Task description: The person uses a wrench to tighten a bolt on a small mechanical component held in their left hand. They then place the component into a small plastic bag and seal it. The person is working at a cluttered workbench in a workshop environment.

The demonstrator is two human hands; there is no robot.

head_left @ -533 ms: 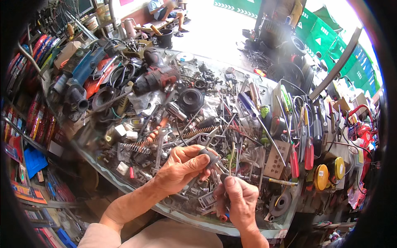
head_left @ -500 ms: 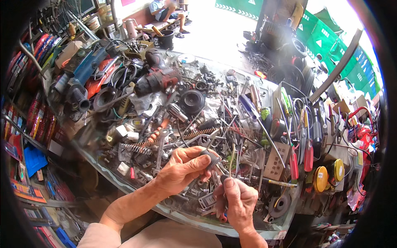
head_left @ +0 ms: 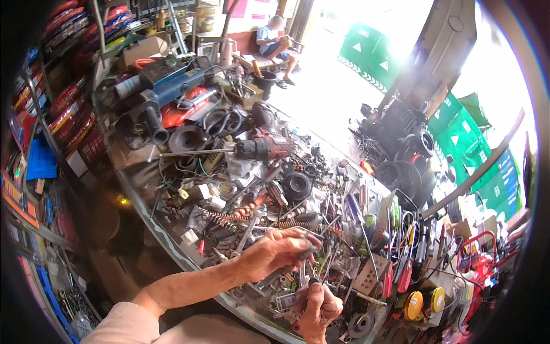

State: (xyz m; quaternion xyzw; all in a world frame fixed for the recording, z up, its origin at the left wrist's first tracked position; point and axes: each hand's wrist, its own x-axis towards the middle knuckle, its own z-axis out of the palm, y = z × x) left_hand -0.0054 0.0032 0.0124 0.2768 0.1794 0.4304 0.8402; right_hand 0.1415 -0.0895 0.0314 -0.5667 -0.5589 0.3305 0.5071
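My left hand is closed around a small dark grey, rounded part, pinched between thumb and fingers above the cluttered bench. Just below and to the right, my right hand grips a slim tool with a dark handle, thumb on top. The tool's thin metal end points up toward the grey part; whether they touch is too small to tell. Beneath both hands lie loose metal pieces, and a coil spring rests left of my left hand.
A red and black cordless drill, a blue power tool and a black round part lie farther back. Red-handled screwdrivers and yellow round discs crowd the right side. A person sits in the background.
The view has swung, so the bench contents appear shifted. My left hand has turned over the grey part, showing more of its back. Both hands keep their hold.
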